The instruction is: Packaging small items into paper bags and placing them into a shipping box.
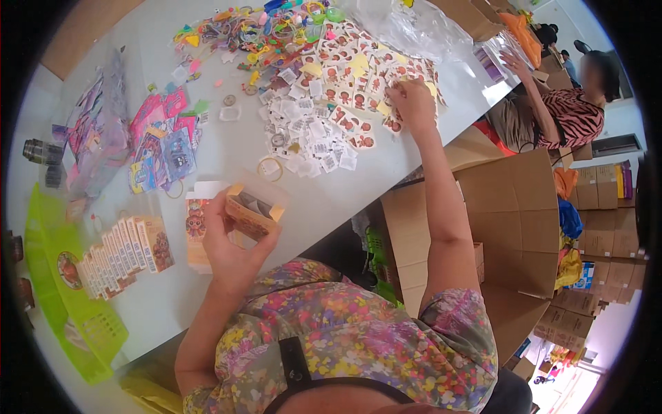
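Note:
My left hand [236,257] grips a small orange box [252,219] near the table's front edge. The box's top flap is up, and something silvery or dark shows inside. Beside that hand lie flat box blanks [196,233] printed with a cartoon figure. My right arm stretches across to a heap of sticker cards [353,93] with red-brown figures. There my right hand [416,105] has its fingers bent down and pressed together over the cards; what they pinch is hidden. Small white packets [303,134] lie heaped left of the cards.
Colourful trinkets [276,38] and a clear plastic bag [414,31] cover the far side. Pink and blue packets [165,145] lie left. Filled boxes [127,248] stand in a row by a green basket [65,290]. A large carton [507,214] stands right; another person [569,114] sits beyond.

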`<state>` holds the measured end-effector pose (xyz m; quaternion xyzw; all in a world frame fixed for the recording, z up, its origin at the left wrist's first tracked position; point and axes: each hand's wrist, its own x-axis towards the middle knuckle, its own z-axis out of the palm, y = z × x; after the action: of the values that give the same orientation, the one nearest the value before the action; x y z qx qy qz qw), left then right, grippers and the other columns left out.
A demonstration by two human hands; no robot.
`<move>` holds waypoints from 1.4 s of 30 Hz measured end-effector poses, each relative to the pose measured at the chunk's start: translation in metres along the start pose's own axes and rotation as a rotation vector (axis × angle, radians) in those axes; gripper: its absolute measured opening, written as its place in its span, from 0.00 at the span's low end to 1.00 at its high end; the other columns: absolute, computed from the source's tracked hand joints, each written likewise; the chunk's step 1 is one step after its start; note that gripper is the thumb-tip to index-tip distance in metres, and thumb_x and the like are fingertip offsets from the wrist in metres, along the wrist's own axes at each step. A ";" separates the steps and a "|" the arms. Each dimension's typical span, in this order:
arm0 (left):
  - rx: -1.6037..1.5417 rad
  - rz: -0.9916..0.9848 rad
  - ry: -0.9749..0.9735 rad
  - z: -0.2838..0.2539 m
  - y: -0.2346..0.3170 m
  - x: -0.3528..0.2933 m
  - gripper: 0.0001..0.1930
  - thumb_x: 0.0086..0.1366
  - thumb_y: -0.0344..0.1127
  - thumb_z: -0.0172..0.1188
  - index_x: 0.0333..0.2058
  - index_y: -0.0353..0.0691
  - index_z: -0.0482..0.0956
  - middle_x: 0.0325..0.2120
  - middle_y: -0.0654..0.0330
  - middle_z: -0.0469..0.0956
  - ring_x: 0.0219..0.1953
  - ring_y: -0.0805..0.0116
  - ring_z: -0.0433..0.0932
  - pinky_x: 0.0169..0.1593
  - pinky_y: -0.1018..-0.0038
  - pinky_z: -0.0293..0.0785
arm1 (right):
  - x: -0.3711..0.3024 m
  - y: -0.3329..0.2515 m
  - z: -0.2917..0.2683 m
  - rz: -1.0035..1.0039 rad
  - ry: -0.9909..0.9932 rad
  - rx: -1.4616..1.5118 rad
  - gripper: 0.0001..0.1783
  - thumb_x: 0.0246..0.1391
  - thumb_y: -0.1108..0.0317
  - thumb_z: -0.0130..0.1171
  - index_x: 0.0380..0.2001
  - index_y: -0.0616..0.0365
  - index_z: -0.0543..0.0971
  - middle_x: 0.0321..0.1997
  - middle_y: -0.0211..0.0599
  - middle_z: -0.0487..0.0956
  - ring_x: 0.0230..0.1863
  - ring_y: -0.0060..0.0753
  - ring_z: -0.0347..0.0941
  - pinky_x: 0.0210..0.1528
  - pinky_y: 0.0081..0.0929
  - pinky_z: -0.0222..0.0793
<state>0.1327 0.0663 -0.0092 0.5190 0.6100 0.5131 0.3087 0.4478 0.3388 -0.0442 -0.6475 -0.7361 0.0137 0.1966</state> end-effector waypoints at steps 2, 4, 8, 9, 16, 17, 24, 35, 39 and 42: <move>0.013 0.003 0.019 -0.003 0.000 0.000 0.41 0.46 0.29 0.75 0.57 0.31 0.60 0.47 0.54 0.71 0.47 0.67 0.75 0.49 0.71 0.74 | -0.005 -0.009 -0.003 -0.037 0.169 -0.025 0.13 0.48 0.60 0.63 0.35 0.55 0.84 0.40 0.40 0.80 0.44 0.44 0.74 0.45 0.35 0.70; 0.024 0.008 0.032 -0.003 0.001 0.001 0.42 0.46 0.29 0.75 0.57 0.31 0.60 0.47 0.54 0.71 0.47 0.67 0.75 0.49 0.71 0.74 | 0.010 -0.012 0.005 -0.098 0.251 -0.022 0.14 0.47 0.60 0.64 0.36 0.54 0.84 0.43 0.37 0.79 0.48 0.44 0.73 0.48 0.36 0.70; 0.047 0.019 0.024 -0.004 0.001 0.004 0.41 0.45 0.29 0.74 0.57 0.31 0.60 0.47 0.54 0.71 0.47 0.68 0.75 0.49 0.71 0.74 | 0.034 -0.038 0.018 -0.312 0.179 0.169 0.14 0.44 0.66 0.66 0.37 0.54 0.84 0.44 0.38 0.79 0.49 0.43 0.73 0.49 0.38 0.70; 0.049 0.026 0.026 -0.004 0.001 0.004 0.41 0.45 0.29 0.74 0.56 0.32 0.61 0.47 0.54 0.71 0.47 0.68 0.75 0.49 0.71 0.74 | 0.040 -0.041 0.022 -0.247 0.094 0.083 0.15 0.43 0.65 0.68 0.37 0.55 0.83 0.43 0.39 0.79 0.49 0.43 0.73 0.49 0.38 0.70; 0.032 0.042 0.063 -0.012 -0.001 0.002 0.40 0.45 0.29 0.74 0.57 0.32 0.62 0.46 0.54 0.72 0.46 0.68 0.76 0.48 0.72 0.75 | 0.041 -0.054 0.010 0.151 -0.239 0.329 0.21 0.41 0.61 0.72 0.39 0.59 0.83 0.36 0.43 0.82 0.30 0.38 0.79 0.36 0.33 0.73; 0.041 0.033 0.052 -0.014 0.001 0.003 0.40 0.45 0.29 0.74 0.56 0.32 0.62 0.46 0.54 0.72 0.46 0.68 0.76 0.48 0.72 0.75 | 0.039 -0.049 0.013 0.134 -0.133 0.383 0.20 0.41 0.61 0.72 0.38 0.59 0.83 0.34 0.42 0.82 0.30 0.37 0.79 0.35 0.32 0.73; 0.031 -0.007 0.094 -0.022 0.003 0.011 0.39 0.46 0.29 0.74 0.56 0.33 0.63 0.42 0.56 0.73 0.41 0.71 0.77 0.42 0.72 0.77 | 0.020 -0.072 -0.017 0.013 -0.038 0.624 0.14 0.53 0.61 0.63 0.34 0.63 0.83 0.29 0.34 0.80 0.32 0.28 0.76 0.37 0.26 0.68; 0.367 0.109 0.175 -0.035 -0.004 0.004 0.40 0.43 0.37 0.73 0.55 0.40 0.65 0.44 0.52 0.73 0.45 0.49 0.74 0.48 0.57 0.72 | -0.108 -0.245 -0.098 -0.945 -0.099 0.463 0.04 0.45 0.76 0.63 0.26 0.63 0.78 0.44 0.41 0.75 0.48 0.44 0.69 0.49 0.36 0.65; 0.482 0.214 0.222 -0.045 -0.005 -0.009 0.40 0.42 0.37 0.73 0.55 0.43 0.65 0.44 0.54 0.73 0.46 0.50 0.74 0.46 0.57 0.74 | -0.114 -0.260 -0.095 -1.045 -0.210 0.414 0.06 0.42 0.74 0.66 0.25 0.61 0.79 0.45 0.38 0.76 0.50 0.45 0.68 0.49 0.41 0.64; 0.490 0.213 0.257 -0.050 -0.010 -0.016 0.40 0.41 0.37 0.73 0.55 0.44 0.65 0.44 0.55 0.73 0.46 0.50 0.73 0.45 0.58 0.74 | -0.114 -0.266 -0.101 -1.064 -0.256 0.373 0.06 0.40 0.73 0.67 0.25 0.60 0.80 0.45 0.36 0.76 0.51 0.45 0.68 0.50 0.41 0.63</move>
<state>0.0886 0.0367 -0.0072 0.5698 0.6920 0.4415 0.0387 0.2363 0.1629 0.0908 -0.1359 -0.9634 0.1209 0.1969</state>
